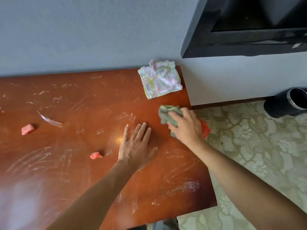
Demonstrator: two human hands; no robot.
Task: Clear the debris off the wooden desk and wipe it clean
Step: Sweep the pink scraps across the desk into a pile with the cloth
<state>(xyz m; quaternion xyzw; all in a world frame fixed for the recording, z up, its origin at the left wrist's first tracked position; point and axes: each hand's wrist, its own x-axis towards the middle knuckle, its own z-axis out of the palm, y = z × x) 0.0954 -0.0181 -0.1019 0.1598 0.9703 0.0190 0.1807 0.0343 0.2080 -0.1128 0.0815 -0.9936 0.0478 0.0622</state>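
The wooden desk (83, 100) is reddish-brown and streaked with white smears and scratches. My left hand (136, 146) lies flat on it, palm down, fingers apart, holding nothing. My right hand (184, 125) is at the desk's right edge, shut on a crumpled green wrapper (166, 113); a red-orange piece (206, 129) shows under the hand, past the edge. Two pink scraps lie on the desk, one at the left (27, 129), one in front of my left hand (96, 155). A clear plastic strip (49, 120) lies near the left scrap. A folded pale cloth (160, 79) rests at the far right corner.
A black cylindrical bin (287, 103) stands on the patterned carpet (249, 138) to the right of the desk, by the wall. A black TV (249, 27) hangs on the grey wall above. The desk's right edge runs just under my right hand.
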